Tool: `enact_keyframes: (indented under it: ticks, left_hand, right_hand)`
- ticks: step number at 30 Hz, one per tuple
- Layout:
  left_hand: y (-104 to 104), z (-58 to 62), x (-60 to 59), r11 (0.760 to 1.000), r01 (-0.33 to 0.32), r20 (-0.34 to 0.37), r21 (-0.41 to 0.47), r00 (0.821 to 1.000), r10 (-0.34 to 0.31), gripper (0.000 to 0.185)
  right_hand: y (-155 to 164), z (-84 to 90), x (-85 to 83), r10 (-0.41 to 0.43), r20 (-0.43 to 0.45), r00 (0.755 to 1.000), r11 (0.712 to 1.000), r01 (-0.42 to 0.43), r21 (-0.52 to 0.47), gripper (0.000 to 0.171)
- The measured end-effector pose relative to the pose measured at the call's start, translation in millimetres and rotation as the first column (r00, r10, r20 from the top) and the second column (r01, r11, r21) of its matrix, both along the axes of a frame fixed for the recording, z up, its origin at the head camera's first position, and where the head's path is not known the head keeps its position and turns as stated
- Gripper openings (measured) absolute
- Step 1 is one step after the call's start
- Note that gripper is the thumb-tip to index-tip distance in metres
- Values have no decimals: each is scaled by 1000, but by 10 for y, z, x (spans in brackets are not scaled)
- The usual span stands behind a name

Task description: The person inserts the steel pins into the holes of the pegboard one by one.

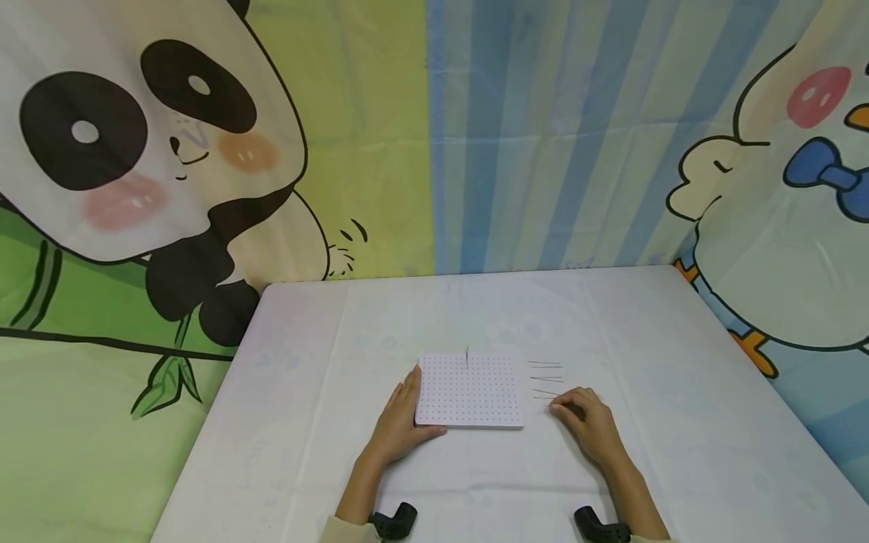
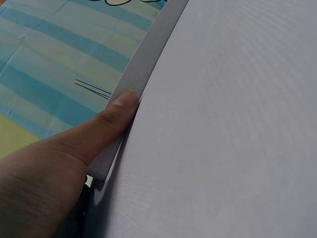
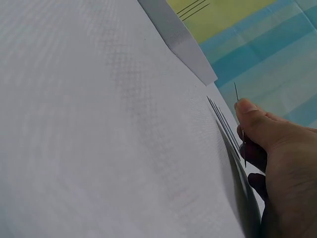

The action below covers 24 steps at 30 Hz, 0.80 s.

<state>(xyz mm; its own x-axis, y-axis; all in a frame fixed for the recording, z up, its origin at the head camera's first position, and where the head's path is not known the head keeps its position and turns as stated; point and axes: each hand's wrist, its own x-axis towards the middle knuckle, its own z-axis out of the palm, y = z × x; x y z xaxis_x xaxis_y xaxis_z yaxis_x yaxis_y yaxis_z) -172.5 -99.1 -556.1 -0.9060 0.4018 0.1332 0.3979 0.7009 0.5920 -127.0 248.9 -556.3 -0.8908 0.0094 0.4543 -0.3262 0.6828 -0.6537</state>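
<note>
Your right grip (image 1: 589, 424) is pinching a needle (image 3: 244, 150), long axis crossing the fingertips; the holed board (image 1: 468, 392) is lying to its left, your straight-fingered left grip (image 1: 400, 421) touching its left edge.

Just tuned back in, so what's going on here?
A person's left hand steadies a square white board dotted with small holes at its left side. The right hand pinches a thin dark needle to the board's right. A few similar upright needles stand near the board's far edge; other loose needles lie on the white-covered table beside it.
</note>
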Motion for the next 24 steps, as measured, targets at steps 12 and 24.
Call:
enact_keyframes:
  ticks: [12, 24]
  left_hand:
    - [4, -7, -5, 1000, -5, -7, -6, 1000, 5, 114]
    - [5, -15, -5, 1000, 1, 2, 0, 1000, -1, 114]
  right_hand:
    - [-53, 19, 3, 18, -12, 1000, 988, -19, -155, 8]
    - [-322, 144, -85, 152, 15, 988, 899, -132, -417, 7]
